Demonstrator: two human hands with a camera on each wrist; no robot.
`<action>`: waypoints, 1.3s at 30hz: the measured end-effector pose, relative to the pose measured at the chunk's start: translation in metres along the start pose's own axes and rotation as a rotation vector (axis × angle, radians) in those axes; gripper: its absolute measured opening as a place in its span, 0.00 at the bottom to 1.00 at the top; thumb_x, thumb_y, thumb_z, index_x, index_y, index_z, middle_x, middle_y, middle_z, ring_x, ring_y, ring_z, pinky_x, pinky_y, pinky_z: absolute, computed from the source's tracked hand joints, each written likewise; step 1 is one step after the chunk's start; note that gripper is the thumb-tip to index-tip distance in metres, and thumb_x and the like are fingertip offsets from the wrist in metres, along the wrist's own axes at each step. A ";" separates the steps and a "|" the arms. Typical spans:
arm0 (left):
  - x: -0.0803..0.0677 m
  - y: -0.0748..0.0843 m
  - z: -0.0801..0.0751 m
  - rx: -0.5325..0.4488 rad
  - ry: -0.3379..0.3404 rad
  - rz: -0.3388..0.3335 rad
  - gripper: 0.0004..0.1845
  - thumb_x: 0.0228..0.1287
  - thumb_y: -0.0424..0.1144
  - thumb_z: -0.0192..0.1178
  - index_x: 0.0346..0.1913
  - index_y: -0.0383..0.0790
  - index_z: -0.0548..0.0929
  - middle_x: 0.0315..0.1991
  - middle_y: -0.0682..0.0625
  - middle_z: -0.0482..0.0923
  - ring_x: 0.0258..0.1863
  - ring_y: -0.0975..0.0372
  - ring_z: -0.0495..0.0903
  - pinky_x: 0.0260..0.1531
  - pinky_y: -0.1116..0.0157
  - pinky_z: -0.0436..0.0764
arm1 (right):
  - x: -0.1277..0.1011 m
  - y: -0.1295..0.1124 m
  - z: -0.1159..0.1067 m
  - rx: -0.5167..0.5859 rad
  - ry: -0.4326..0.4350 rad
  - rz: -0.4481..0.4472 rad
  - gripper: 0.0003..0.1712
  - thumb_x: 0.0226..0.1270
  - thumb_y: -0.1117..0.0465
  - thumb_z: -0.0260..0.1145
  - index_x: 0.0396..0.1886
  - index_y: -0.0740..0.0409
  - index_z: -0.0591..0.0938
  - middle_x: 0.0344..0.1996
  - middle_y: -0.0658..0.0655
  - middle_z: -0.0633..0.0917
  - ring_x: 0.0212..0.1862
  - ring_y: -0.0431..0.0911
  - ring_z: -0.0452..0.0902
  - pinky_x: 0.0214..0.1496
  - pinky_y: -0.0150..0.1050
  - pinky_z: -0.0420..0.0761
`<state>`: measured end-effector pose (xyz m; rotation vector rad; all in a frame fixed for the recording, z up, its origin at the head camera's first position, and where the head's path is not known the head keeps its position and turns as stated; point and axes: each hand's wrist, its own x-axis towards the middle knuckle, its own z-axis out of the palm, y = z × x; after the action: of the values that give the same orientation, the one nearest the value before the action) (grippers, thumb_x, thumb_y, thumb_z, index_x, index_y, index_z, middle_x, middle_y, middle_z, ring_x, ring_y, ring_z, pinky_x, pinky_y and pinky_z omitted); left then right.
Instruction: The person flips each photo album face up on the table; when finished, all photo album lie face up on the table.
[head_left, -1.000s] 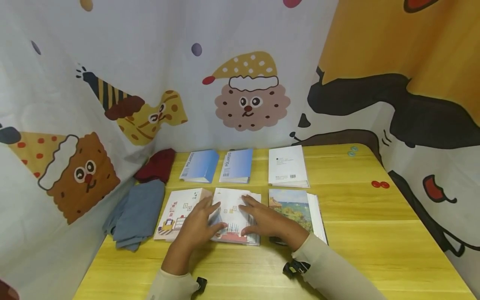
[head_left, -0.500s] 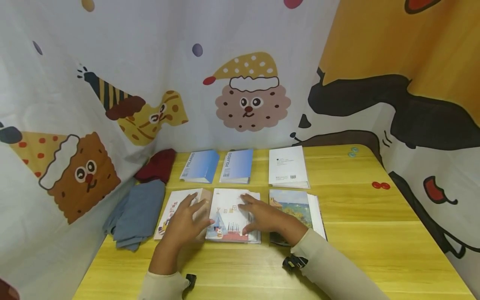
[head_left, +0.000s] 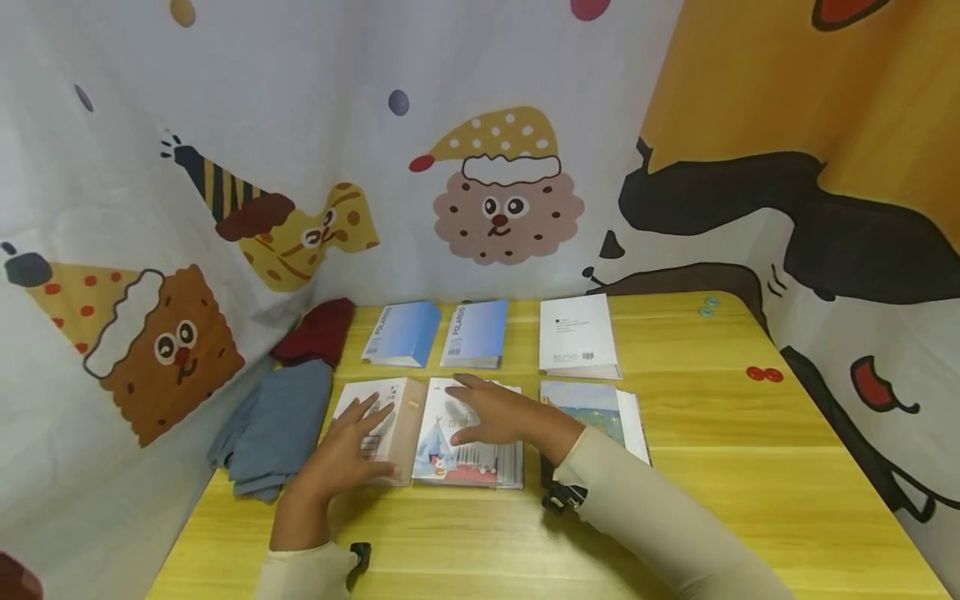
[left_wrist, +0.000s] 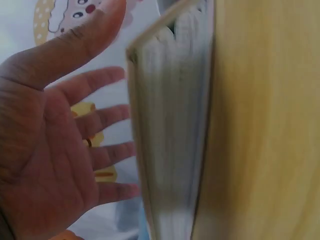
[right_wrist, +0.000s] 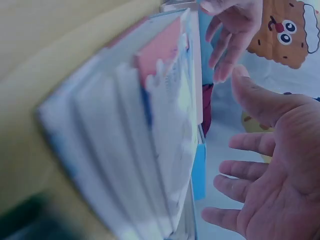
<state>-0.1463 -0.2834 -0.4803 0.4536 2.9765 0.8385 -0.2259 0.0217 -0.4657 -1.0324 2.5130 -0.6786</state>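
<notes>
Right hand [head_left: 498, 414] now lifted off booklet [head_left: 465, 437]

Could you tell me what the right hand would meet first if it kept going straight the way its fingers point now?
Probably the left hand. The right hand hovers over the tent-picture booklet, fingers pointing leftward toward the neighbouring booklet that the left hand covers; depth is unclear.

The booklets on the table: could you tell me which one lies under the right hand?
The tent-picture booklet, middle of the near row; the right hand hovers over it.
</notes>
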 end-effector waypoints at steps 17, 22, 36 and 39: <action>-0.007 -0.029 0.008 -0.253 -0.111 0.000 0.57 0.43 0.39 0.90 0.81 0.40 0.74 0.87 0.30 0.54 0.85 0.22 0.31 0.65 0.13 0.21 | 0.070 -0.025 0.013 -0.071 -0.073 0.005 0.50 0.77 0.42 0.73 0.89 0.51 0.63 0.88 0.59 0.61 0.91 0.59 0.48 0.89 0.70 0.48; -0.008 -0.030 0.012 -0.271 -0.145 -0.041 0.57 0.42 0.38 0.90 0.81 0.43 0.75 0.89 0.33 0.50 0.85 0.24 0.27 0.66 0.14 0.18 | 0.079 -0.024 0.023 -0.108 -0.086 0.015 0.48 0.76 0.41 0.73 0.88 0.48 0.65 0.88 0.55 0.63 0.91 0.59 0.47 0.89 0.70 0.48; -0.006 -0.027 0.014 -0.202 -0.098 -0.015 0.55 0.42 0.40 0.91 0.79 0.46 0.77 0.88 0.34 0.53 0.86 0.23 0.34 0.68 0.13 0.24 | 0.085 -0.020 0.025 -0.101 -0.053 0.038 0.35 0.73 0.40 0.75 0.73 0.46 0.79 0.86 0.52 0.68 0.91 0.59 0.48 0.89 0.72 0.48; -0.005 -0.030 0.014 -0.195 -0.083 0.008 0.54 0.44 0.42 0.90 0.79 0.47 0.78 0.88 0.34 0.55 0.85 0.23 0.35 0.67 0.12 0.26 | 0.085 -0.019 0.025 -0.077 -0.024 0.035 0.28 0.71 0.41 0.77 0.63 0.48 0.83 0.85 0.50 0.70 0.90 0.60 0.51 0.87 0.75 0.49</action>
<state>-0.1479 -0.3020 -0.5084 0.4798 2.7836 1.0698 -0.2609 -0.0595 -0.4867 -1.0144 2.5479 -0.5603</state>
